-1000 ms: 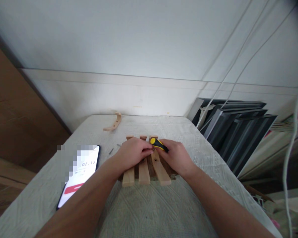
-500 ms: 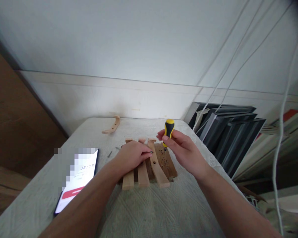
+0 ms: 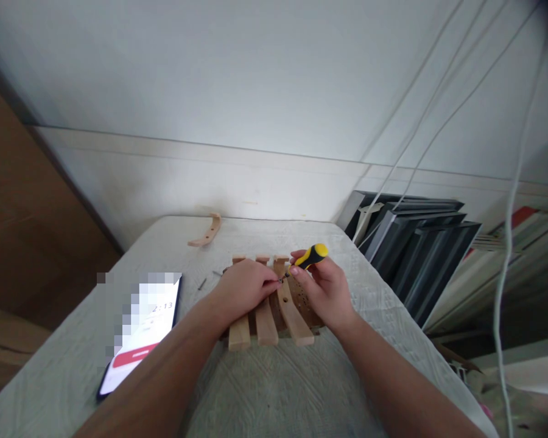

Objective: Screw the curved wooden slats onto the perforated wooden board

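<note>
My right hand (image 3: 327,292) is closed around a small screwdriver (image 3: 312,257) with a yellow and black handle. The screwdriver slants, its tip reaching the fingertips of my left hand (image 3: 246,285). Those fingers pinch a small metal screw (image 3: 281,281), over the upper part of the rightmost curved wooden piece (image 3: 298,321). Lower on that piece an open hole shows. Two more wooden pieces, a middle one (image 3: 266,325) and a left one (image 3: 239,334), lie alongside, partly under my left hand. All three rest across a dark wooden board (image 3: 305,299) with many small holes.
On the cloth-covered table (image 3: 274,389), a phone (image 3: 141,340) with a lit screen lies at the left. Loose screws (image 3: 202,284) lie left of the board. Another curved wooden piece (image 3: 206,234) is near the wall. Dark panels (image 3: 420,249) lean at the right, behind hanging white cables (image 3: 506,261).
My right hand has moved left and tipped the screwdriver from upright to slanted, bringing its tip to the screw. My left hand stays in nearly the same place.
</note>
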`<state>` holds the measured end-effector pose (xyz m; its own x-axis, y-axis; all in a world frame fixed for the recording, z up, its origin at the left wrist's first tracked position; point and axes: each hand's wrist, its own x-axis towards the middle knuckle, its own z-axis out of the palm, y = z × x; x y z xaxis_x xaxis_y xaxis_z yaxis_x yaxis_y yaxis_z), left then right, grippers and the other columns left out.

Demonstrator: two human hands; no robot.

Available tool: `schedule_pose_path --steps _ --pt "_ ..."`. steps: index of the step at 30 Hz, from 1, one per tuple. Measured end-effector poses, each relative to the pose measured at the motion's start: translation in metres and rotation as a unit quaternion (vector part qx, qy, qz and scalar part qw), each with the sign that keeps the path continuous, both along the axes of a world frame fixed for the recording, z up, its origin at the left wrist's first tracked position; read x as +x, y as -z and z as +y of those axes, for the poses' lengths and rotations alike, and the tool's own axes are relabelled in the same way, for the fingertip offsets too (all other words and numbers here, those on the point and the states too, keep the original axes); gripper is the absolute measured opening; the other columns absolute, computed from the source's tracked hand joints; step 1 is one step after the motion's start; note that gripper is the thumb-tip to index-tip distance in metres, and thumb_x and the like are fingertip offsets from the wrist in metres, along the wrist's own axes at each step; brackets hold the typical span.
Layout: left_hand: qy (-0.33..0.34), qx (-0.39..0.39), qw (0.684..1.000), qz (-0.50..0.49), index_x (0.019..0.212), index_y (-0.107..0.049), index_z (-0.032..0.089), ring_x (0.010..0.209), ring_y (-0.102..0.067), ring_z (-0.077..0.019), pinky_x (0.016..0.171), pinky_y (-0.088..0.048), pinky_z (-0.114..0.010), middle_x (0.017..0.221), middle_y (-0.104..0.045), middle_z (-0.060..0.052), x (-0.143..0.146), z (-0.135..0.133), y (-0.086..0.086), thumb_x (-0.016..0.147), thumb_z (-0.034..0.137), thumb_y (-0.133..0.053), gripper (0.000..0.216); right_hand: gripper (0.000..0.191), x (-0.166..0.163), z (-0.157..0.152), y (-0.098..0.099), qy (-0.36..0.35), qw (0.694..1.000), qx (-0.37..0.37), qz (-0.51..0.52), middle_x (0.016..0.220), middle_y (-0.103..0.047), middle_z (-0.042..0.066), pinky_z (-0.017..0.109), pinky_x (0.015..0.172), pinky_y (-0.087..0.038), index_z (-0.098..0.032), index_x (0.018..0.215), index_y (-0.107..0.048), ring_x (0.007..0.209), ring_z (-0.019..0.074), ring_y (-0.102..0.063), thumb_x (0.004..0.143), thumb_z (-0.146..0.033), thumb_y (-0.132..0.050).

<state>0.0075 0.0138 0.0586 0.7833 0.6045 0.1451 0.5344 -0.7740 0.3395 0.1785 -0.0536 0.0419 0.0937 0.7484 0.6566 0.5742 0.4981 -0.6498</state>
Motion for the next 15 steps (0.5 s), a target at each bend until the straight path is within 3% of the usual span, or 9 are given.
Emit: schedule_pose_path --steps 15 --pt "0.000 0.016 1.000 0.001 0.080 -0.073 0.020 0.069 -0.063 -0.0166 0.061 -0.039 -0.027 0.078 -0.072 -0.005 -0.0010 -0.0015 0.0033 0.090 0.034 -0.053 0.027 0.013 -0.0041 0.0007 -0.0072 0.016 0.996 0.031 -0.087 0.089 -0.071 0.005 0.034 0.074 -0.054 -0.022 0.094 -0.065 0.082 0.0201 -0.068 0.087 -0.031 -0.058"
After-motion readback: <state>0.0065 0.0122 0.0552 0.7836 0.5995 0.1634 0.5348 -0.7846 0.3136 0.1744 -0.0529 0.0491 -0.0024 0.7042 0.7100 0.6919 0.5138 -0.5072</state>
